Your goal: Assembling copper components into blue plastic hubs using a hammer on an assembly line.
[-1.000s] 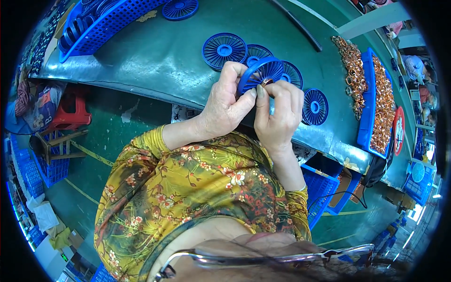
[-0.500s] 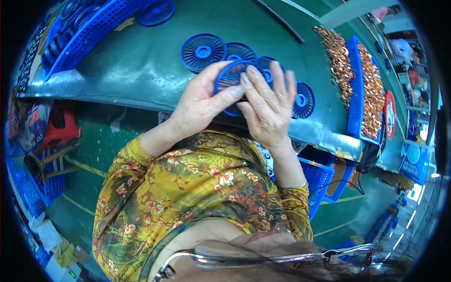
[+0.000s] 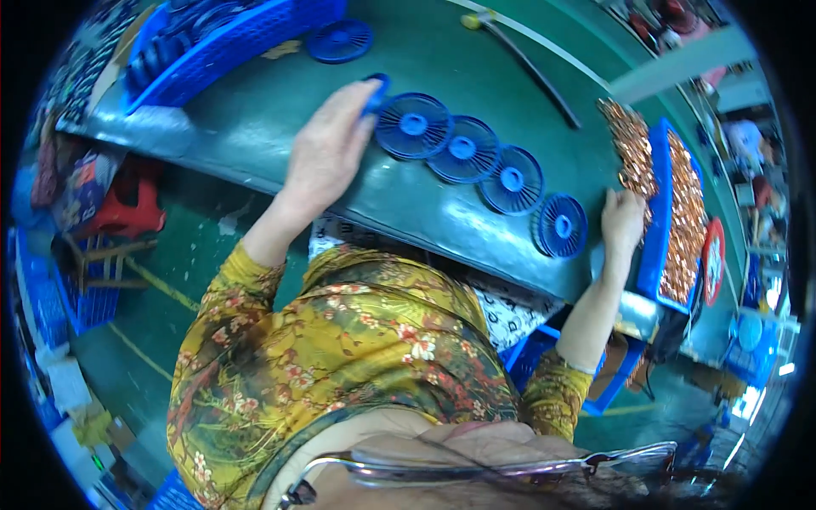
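My left hand is closed around the edge of a round blue plastic piece, seen nearly edge-on and mostly hidden by the fingers. Just right of it, a slanting row of several blue slotted wheels with raised hubs lies on the green table. At the right, my right hand reaches down to the near end of a heap of small copper-coloured metal pieces. Its fingers are curled together against the heap; what they pinch, if anything, is hidden.
A long blue bin full of copper-coloured pieces stands right of the heap. At the far left is a blue perforated crate of blue parts, with another blue wheel beside it. A dark rod lies at the back.
My hands have parted: the left has moved left with a blue piece, the right has gone right to the copper-coloured heap. The row of wheels now shows fully. The whole view has shifted.
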A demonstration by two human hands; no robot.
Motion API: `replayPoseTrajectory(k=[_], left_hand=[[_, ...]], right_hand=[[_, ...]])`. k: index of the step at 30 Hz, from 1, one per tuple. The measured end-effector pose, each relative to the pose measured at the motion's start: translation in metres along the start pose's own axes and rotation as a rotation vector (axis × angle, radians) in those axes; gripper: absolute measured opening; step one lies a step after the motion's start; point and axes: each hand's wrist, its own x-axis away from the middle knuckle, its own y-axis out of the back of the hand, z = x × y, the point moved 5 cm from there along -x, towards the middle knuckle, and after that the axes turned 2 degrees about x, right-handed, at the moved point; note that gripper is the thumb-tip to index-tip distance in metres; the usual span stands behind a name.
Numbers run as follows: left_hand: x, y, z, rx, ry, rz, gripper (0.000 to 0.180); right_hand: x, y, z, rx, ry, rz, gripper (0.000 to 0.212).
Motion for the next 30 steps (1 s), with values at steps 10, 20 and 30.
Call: replayPoseTrajectory(k=[10, 20, 30], left_hand=[[-0.071, 0.001, 0.071, -0.291, 0.078, 0.05, 0.055], [-0.093, -0.001, 0.118, -0.439, 0.321, -0.027, 0.085], [-0.042, 0.019, 0.0, 0.095, -0.082, -0.375, 0.021]], right_hand=[[-0.005, 0.007, 0.0, 0.057, -0.162, -0.062, 0.037], [0.023, 0.025, 0.034, -0.306, 0.083, -0.206, 0.013], [0.083, 0.083, 0.115, -0.646, 0.435, -0.519, 0.018]])
